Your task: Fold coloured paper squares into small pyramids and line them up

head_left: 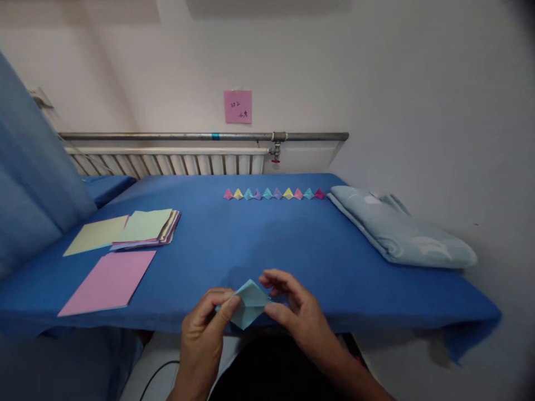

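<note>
A small light-blue folded paper, diamond-shaped with crease lines across its middle, is held up over the front edge of the bed-like surface. My left hand pinches its left corner between thumb and fingers. Close by the opposite corner is my right hand, its thumb and fingers apart, the thumb tip at the paper's right edge. Whether that thumb presses on the paper is hard to make out.
Blue cloth covers the surface. Along its back runs a row of small coloured folded papers. Stacked paper sheets and pink sheets lie left; a folded light-blue blanket lies right. Behind stands a radiator.
</note>
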`<act>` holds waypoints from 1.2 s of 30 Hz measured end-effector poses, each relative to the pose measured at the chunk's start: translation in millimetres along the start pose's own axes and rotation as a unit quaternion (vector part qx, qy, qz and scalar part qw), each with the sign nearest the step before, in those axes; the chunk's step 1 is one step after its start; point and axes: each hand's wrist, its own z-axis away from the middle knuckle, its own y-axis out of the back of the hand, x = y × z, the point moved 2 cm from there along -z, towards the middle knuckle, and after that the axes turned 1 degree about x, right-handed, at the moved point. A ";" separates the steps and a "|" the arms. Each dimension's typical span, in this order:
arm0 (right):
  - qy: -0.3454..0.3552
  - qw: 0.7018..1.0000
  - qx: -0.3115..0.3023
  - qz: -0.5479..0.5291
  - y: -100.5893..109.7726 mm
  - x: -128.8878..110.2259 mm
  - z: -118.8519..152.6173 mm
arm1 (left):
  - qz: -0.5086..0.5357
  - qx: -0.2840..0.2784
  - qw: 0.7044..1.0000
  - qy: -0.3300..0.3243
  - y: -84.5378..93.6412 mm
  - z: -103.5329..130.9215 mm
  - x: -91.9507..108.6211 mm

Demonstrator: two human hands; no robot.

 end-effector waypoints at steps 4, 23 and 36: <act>0.098 0.992 -0.019 0.080 4.2 -25.9 1.1 | -0.089 -0.066 0.990 -0.083 -0.4 5.9 12.5; 0.118 0.986 -0.059 0.103 6.2 -32.0 -2.3 | -0.045 -0.126 0.991 -0.026 2.8 4.0 19.2; 0.123 0.986 -0.056 0.099 5.1 -33.5 -2.1 | -0.050 -0.128 0.988 -0.068 5.6 4.1 21.0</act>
